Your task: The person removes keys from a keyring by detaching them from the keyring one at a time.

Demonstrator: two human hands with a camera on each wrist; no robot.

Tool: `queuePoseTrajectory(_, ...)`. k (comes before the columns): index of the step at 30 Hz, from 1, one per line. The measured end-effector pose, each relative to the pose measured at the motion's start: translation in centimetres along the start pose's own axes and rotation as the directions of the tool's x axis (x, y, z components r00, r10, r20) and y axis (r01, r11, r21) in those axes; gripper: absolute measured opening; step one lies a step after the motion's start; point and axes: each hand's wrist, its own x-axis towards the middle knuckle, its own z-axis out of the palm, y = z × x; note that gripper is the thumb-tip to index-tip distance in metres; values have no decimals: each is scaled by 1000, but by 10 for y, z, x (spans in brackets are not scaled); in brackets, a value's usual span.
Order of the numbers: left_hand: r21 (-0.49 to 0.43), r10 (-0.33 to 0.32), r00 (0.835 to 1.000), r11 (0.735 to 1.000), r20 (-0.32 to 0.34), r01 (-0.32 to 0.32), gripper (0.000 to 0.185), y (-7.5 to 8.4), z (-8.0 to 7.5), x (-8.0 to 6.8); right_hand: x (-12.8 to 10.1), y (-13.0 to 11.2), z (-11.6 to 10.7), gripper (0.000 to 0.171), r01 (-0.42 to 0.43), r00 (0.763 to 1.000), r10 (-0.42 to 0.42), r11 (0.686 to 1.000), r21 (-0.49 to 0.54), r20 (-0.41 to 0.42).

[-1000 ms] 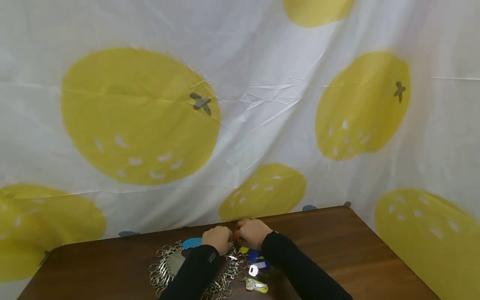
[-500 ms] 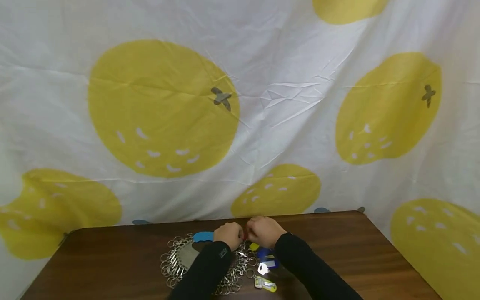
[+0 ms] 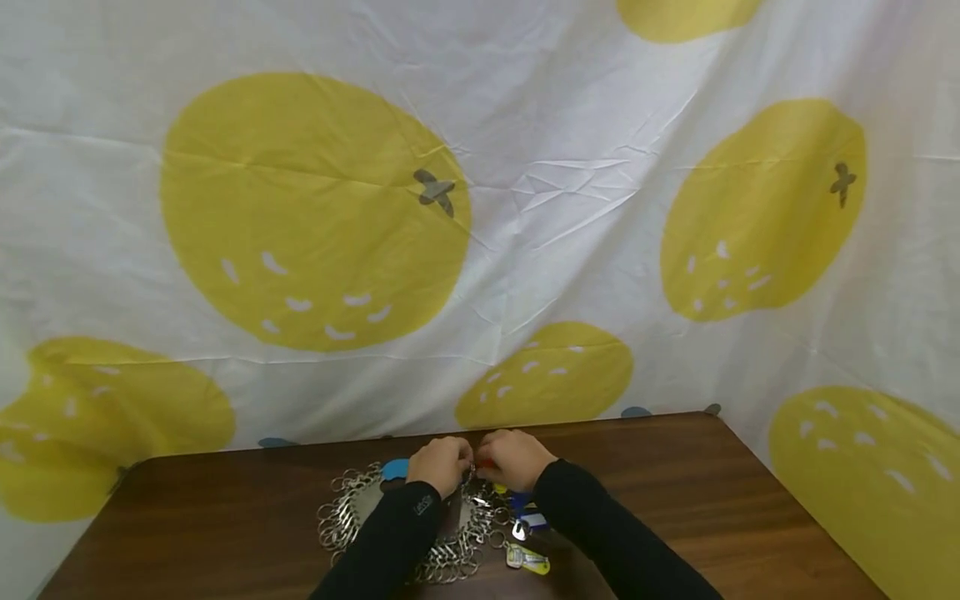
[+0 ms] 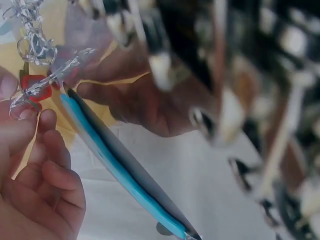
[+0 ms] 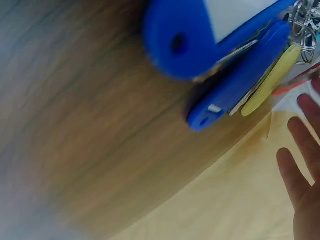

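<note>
My left hand (image 3: 438, 465) is above a round cluster of silver rings and clasps (image 3: 352, 521), beside a blue piece (image 3: 394, 469). It pinches a silver clasp (image 4: 52, 80) that lies across a red key tag (image 4: 37, 90) in the left wrist view. My right hand (image 3: 516, 460) holds the red tag in its fingertips, close to the left hand. Its other fingers (image 5: 305, 137) reach out nearly straight in the right wrist view. Just how tag and clasp join is too small to tell.
Blue key tags (image 5: 235, 80) and a yellow key tag (image 5: 272, 80) hang by the right hand. A yellow tag with a key (image 3: 528, 559) lies nearer on the brown table (image 3: 637, 475). Behind it hangs a white curtain (image 3: 555, 250) with yellow fruit shapes.
The head view has shifted slightly. Both hands stay at the far side of the ring cluster; a small gap has opened between the fingertips, and more of the red tag shows by the right hand.
</note>
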Motion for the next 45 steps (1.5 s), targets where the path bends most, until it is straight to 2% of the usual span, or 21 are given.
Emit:
queuePoseTrajectory(2,-19,13,1000,1000,-2,-13,5,2,-1,-1,-3,1,-2,12,-4,1000,5,998,56,-19)
queuePoseTrajectory(6,-68,35,999,997,2,-34,5,8,-1,2,-8,6,-6,12,-46,998,51,988,147,-33)
queuePoseTrajectory(9,-145,39,999,989,8,-38,6,12,-2,2,-9,8,-10,13,-101,994,107,972,212,-18)
queuePoseTrajectory(13,-244,24,1000,970,18,-19,10,13,-6,-4,-8,6,-13,14,-185,982,189,929,322,19)
queuePoseTrajectory(17,-310,-76,996,946,55,90,13,8,-6,-9,-2,2,-10,16,-238,969,243,884,403,41)
queuePoseTrajectory(21,-320,-141,989,936,37,145,14,1,-7,-13,6,1,-7,17,-235,970,238,849,473,54)
queuePoseTrajectory(23,-319,-145,989,936,38,149,16,-1,-11,-16,11,-1,-6,18,-225,972,229,835,501,55)
queuePoseTrajectory(27,-347,-126,988,926,85,147,21,-9,-16,-17,19,-9,-4,19,-235,970,227,799,554,86)
queuePoseTrajectory(31,-374,-118,988,915,103,149,22,-14,-16,-17,21,-15,-2,21,-283,958,251,742,607,139)
queuePoseTrajectory(35,-417,-161,982,889,101,189,19,-15,-13,-16,22,-17,2,22,-334,941,286,697,635,182)
queuePoseTrajectory(41,-482,-211,970,842,117,241,17,-15,-11,-15,24,-16,1,25,-369,929,284,679,635,237)
queuePoseTrajectory(45,-521,-215,964,811,156,266,16,-13,-11,-13,22,-13,-5,25,-398,917,268,634,663,294)
